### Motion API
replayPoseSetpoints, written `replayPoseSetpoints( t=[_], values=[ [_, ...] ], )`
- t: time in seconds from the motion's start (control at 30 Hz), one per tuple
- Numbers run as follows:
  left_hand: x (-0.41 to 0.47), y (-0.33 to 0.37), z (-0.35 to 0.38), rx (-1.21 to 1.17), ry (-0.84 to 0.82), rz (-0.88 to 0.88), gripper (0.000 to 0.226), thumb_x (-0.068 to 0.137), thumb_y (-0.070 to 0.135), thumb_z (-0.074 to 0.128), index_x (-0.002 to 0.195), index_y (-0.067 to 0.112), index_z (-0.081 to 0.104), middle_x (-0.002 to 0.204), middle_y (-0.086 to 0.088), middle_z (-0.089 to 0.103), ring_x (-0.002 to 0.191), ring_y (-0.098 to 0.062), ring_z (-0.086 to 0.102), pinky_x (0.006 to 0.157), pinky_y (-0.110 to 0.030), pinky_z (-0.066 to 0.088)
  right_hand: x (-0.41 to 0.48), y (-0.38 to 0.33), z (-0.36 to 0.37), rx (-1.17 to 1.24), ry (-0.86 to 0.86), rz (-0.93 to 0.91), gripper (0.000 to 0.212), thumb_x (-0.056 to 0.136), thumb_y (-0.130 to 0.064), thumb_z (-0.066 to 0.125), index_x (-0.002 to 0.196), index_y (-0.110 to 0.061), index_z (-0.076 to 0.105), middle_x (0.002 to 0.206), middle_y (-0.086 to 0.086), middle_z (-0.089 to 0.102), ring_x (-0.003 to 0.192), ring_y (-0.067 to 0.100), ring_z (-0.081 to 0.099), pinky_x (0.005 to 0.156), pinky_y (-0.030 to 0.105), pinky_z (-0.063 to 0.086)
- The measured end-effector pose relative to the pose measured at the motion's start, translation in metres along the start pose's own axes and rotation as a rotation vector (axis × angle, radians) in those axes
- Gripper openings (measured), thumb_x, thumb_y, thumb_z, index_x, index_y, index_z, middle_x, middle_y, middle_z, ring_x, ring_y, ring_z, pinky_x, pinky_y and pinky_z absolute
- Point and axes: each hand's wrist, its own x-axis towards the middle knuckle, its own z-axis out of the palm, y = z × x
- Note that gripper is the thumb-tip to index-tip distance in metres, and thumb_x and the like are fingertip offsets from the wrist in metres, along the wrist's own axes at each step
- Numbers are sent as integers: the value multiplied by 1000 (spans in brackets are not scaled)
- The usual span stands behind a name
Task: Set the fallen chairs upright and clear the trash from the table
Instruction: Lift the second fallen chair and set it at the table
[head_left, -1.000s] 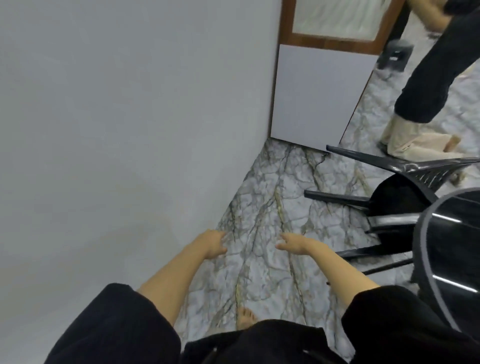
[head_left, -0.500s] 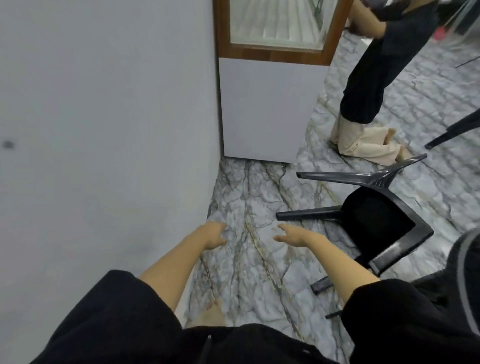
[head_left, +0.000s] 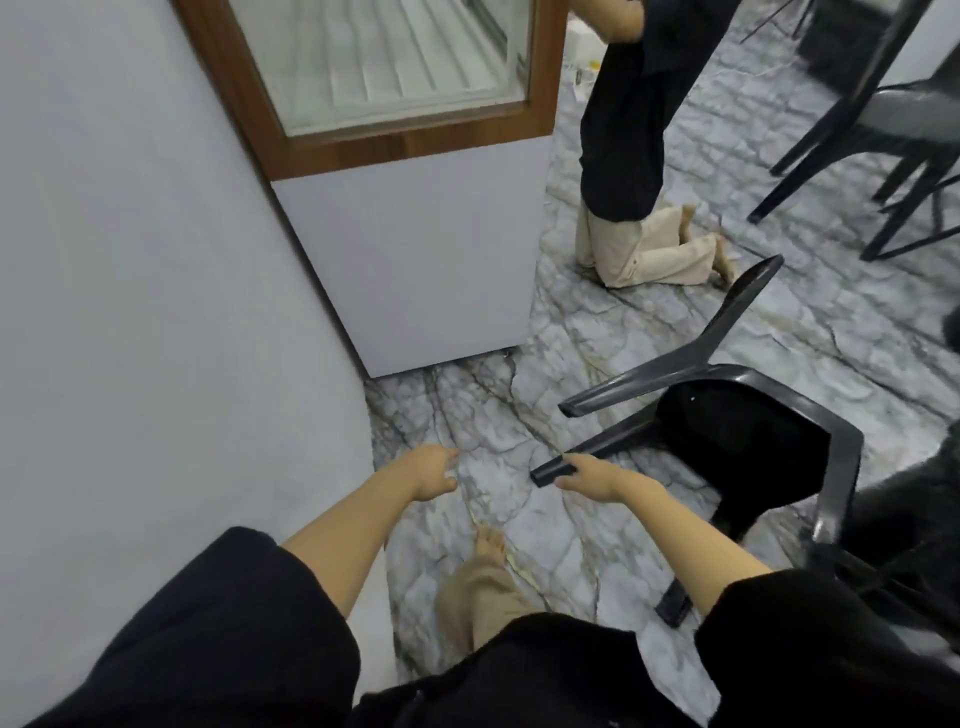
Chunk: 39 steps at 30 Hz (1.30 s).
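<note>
Right hand (head_left: 592, 475) at fallen chair (head_left: 737, 447) leg

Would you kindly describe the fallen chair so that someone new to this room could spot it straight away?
Start at the white cabinet with the wood-framed glass top, standing against the wall. On the marble floor just right of its base lies the fallen chair, black plastic, tipped on its side with its legs pointing toward the cabinet. The other black chair, farther back on the right, stands upright.
</note>
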Motion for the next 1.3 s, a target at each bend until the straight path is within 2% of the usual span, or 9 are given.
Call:
replayPoseSetpoints(
  t=[0.1, 0.17, 0.33, 0.5, 0.73, 0.93, 1.03, 1.3],
  values=[
    [52, -1, -57, 76, -31, 26, 58, 92, 17, 46, 146, 8, 26, 141, -21, 46, 124, -33, 48, 98, -37, 41, 29, -7, -43, 61, 29, 21, 62, 100, -33, 38, 148, -7, 10, 158, 11, 16, 143, 26, 25, 114, 35, 24],
    [87, 3, -99, 131, -16, 72, 56, 91, 16, 48, 144, 8, 31, 139, -21, 47, 124, -33, 48, 97, -36, 42, 47, -12, -73, 90, 43, 14, 60, 100, -31, 38, 148, -6, 11, 157, 12, 16, 142, 27, 27, 115, 36, 25],
    [168, 26, -177, 246, -2, 218, 57, 91, 22, 50, 143, 10, 32, 147, -18, 40, 134, -31, 39, 109, -38, 36, 89, -17, -142, 210, 72, 91, 65, 99, -36, 39, 149, -6, 10, 158, 12, 14, 144, 26, 23, 115, 36, 23],
    [263, 52, -234, 340, -82, 323, 61, 91, 24, 51, 145, 9, 27, 149, -17, 37, 135, -31, 39, 111, -39, 35, 140, -2, -203, 348, 128, 180, 64, 99, -34, 39, 149, -9, 9, 160, 9, 8, 146, 25, 15, 118, 38, 17],
    [382, 102, -321, 454, -133, 459, 61, 93, 27, 49, 146, 10, 24, 154, -12, 29, 141, -28, 31, 115, -36, 30, 187, 27, -282, 558, 255, 316, 62, 99, -27, 42, 149, -7, 10, 159, 10, 11, 145, 26, 19, 116, 34, 19],
    [449, 167, -349, 594, -250, 606, 60, 95, 28, 46, 147, 11, 22, 155, -13, 27, 140, -29, 31, 114, -38, 31, 195, 63, -321, 771, 365, 439, 62, 96, -34, 46, 147, -8, 21, 154, 14, 24, 138, 29, 33, 111, 36, 29],
    [482, 209, -351, 604, -295, 686, 59, 94, 24, 48, 146, 11, 23, 154, -12, 29, 139, -27, 33, 113, -35, 30, 201, 94, -336, 860, 407, 494, 62, 98, -33, 42, 147, -6, 17, 157, 15, 17, 142, 29, 27, 113, 37, 26],
    [564, 359, -347, 747, -379, 835, 56, 96, 23, 44, 146, 10, 24, 154, -11, 29, 141, -27, 30, 114, -35, 28, 200, 193, -368, 1127, 558, 620, 64, 98, -33, 42, 148, -6, 13, 157, 14, 16, 143, 28, 25, 116, 37, 24]
  ],
)
